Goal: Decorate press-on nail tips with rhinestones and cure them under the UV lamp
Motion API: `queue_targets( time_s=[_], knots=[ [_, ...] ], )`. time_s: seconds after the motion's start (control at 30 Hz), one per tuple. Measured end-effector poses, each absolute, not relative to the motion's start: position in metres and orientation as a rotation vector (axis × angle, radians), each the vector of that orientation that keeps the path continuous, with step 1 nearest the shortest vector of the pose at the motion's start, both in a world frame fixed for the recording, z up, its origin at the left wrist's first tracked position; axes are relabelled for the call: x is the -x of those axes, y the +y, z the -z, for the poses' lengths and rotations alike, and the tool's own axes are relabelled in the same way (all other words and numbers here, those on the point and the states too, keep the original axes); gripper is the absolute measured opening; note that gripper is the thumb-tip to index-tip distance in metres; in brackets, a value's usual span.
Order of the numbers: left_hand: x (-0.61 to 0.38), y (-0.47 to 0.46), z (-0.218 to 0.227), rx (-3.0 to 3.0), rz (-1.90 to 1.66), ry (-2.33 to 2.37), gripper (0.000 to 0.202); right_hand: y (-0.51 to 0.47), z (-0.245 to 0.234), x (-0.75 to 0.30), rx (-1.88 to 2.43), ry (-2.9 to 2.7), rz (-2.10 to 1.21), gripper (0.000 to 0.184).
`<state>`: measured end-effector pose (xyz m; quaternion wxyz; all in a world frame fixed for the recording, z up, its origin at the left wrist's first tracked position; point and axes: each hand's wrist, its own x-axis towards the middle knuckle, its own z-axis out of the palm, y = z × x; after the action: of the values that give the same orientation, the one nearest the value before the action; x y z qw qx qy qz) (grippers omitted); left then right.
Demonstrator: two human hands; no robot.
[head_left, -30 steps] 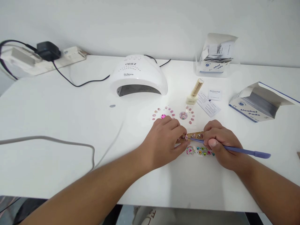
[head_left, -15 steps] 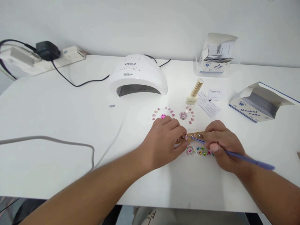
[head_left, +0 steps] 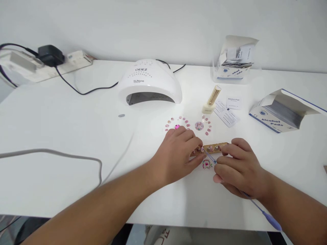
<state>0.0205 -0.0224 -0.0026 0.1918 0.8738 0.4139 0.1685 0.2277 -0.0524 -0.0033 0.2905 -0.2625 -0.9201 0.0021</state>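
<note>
My left hand [head_left: 178, 149] is closed with thumb and fingers around the left end of a narrow brown strip [head_left: 222, 145]. Decorated nail tips [head_left: 209, 148] sit in a row along the strip, the leftmost ones partly hidden by my fingers. In my closed right hand [head_left: 240, 168] is a slim purple-blue pair of tweezers [head_left: 272, 220], its fine tip at a pink nail tip beside my left fingers. My right fingertips are by the strip's right end. Just below lies a sheet of coloured gem stickers [head_left: 206, 164], partly covered by my right hand.
Pink gem stickers [head_left: 199, 126] lie behind the strip. Beyond them stand a nail polish bottle [head_left: 211, 100], a white nail lamp [head_left: 150, 81] and two alcohol pad boxes [head_left: 276, 119] [head_left: 233, 68]. A power strip [head_left: 74, 63] and a grey cable [head_left: 51, 151] are at left.
My right hand has turned and shifted slightly down, swinging the tweezers' rear end lower and uncovering more of the strip's right end. My left hand stays in place.
</note>
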Motion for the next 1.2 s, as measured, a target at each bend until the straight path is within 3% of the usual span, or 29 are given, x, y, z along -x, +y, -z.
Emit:
queue_targets(
  time_s=[0.4,1.2],
  knots=[
    [-0.0201,-0.0213,0.0015,-2.450,-0.449,1.154,0.014,-0.0532,-0.0014,-0.2239,0.641,-2.551,0.282,0.029],
    [-0.0198,-0.0215,0.0027,-2.444,-0.451,1.168,0.017,-0.0583,-0.0035,-0.2202,0.615,-2.532,0.277,0.032]
  ],
)
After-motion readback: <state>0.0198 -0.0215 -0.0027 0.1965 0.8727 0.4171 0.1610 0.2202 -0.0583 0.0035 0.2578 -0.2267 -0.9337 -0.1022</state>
